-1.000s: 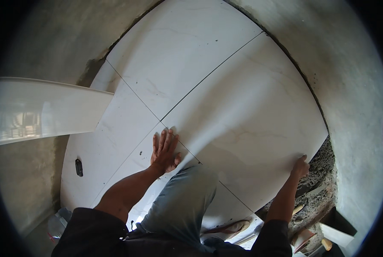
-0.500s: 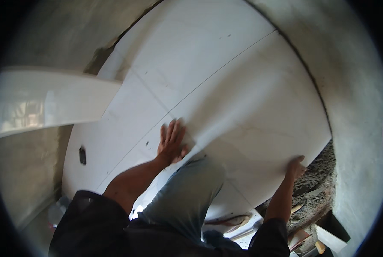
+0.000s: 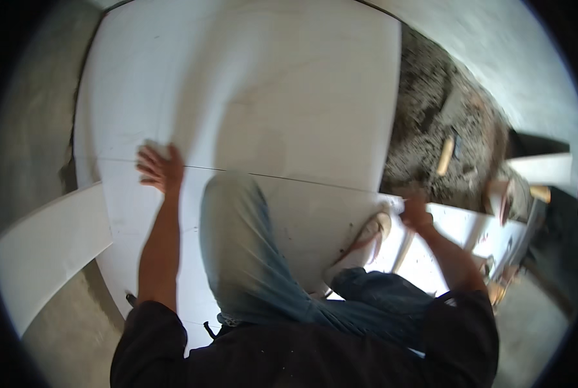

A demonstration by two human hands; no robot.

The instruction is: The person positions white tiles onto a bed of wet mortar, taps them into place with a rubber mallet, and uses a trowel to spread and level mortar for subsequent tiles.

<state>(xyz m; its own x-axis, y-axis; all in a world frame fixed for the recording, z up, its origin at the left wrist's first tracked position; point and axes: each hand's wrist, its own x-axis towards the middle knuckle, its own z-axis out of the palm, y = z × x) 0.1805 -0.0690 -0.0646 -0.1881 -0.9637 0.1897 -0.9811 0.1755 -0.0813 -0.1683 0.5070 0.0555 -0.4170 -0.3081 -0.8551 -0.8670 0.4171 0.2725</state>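
My left hand rests spread on white floor tiles, across a joint line beside my bent knee. My right hand, blurred by motion, is at the tiles’ right corner, just above my sandalled foot; whether it holds anything is unclear. Beyond it lies exposed dark mortar with a wooden-handled tool on it. Under and right of that hand is a brighter white strip with long thin items on it, too blurred to name.
Grey walls surround the tiles. A long white tile piece reaches in from the left, with a small black object near its lower side. Several items, including a white panel and a dark container, crowd the right side.
The view has turned rightward, bringing more mortar and tools into sight. My right hand has moved from the big tile’s edge down to its corner. My left hand stays spread on the tiles.
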